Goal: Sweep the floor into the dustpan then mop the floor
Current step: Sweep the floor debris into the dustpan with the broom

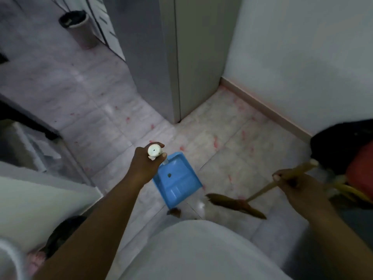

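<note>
Down on the floor in front of me I count one blue plastic dustpan [177, 182] and one brown broom with a long wooden stick [236, 205]. I see two hands, well apart. My left hand [145, 164] is wrapped tight around the white round top of the dustpan's tall handle [154, 150]. My right hand [290, 184] is curled around the broom stick, high up. The dustpan sits flat on the floor, and the broom's brush end lies on the floor just beside it, to the right.

One little dark crumb [169, 175] lies inside the dustpan. One small brown clump of dirt [175, 212] sits at the dustpan's near edge.

I see a floor of pale square tiles with pink spots [232, 150]. One white wall [302, 57] with a pink strip [266, 110] along its bottom stands on the right. One tall grey cupboard [161, 57] fills the corner. One round grey bin with a dark bag inside [80, 31] stands far off at the top left. One black and red bundle [339, 142] rests by the wall.
</note>
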The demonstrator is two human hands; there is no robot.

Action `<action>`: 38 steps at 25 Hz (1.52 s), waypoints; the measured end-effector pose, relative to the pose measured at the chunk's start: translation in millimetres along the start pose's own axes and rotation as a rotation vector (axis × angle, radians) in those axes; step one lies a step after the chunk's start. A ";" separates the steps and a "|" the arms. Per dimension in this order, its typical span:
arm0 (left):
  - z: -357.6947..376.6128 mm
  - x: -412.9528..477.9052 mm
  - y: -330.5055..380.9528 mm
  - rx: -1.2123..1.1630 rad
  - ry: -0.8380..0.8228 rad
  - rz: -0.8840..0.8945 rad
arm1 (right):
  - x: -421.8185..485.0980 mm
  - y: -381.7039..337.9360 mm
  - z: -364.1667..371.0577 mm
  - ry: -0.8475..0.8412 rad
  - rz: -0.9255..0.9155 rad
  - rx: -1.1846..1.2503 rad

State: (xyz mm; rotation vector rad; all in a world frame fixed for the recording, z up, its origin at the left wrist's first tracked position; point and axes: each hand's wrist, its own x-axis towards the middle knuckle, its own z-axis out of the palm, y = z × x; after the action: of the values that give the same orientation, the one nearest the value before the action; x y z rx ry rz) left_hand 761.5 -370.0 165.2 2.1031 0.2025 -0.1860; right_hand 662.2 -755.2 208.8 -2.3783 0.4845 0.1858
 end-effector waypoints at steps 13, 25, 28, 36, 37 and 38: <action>88.3 115.0 63.2 0.009 -0.500 0.144 | -87.2 14.6 -14.5 0.613 0.320 0.370; 241.9 127.2 174.8 0.068 -0.639 0.275 | -72.7 145.1 -94.4 0.885 0.345 0.464; 297.9 122.0 217.6 0.081 -0.647 0.308 | -40.6 189.6 -143.8 0.857 0.312 0.520; 421.1 128.4 316.2 0.079 -0.578 0.395 | 36.1 246.3 -268.9 0.739 0.135 0.475; 434.1 131.0 326.5 0.077 -0.575 0.406 | 45.8 250.7 -282.3 0.746 0.118 0.468; 445.8 134.1 336.7 0.077 -0.578 0.418 | 54.8 253.4 -293.9 0.759 0.092 0.477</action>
State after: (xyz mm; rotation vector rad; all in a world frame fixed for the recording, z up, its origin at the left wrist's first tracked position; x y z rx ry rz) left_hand 943.2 -914.5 188.9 2.0246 -0.5895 -0.5396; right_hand 613.9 -1140.6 260.9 -1.8854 0.8707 -0.7399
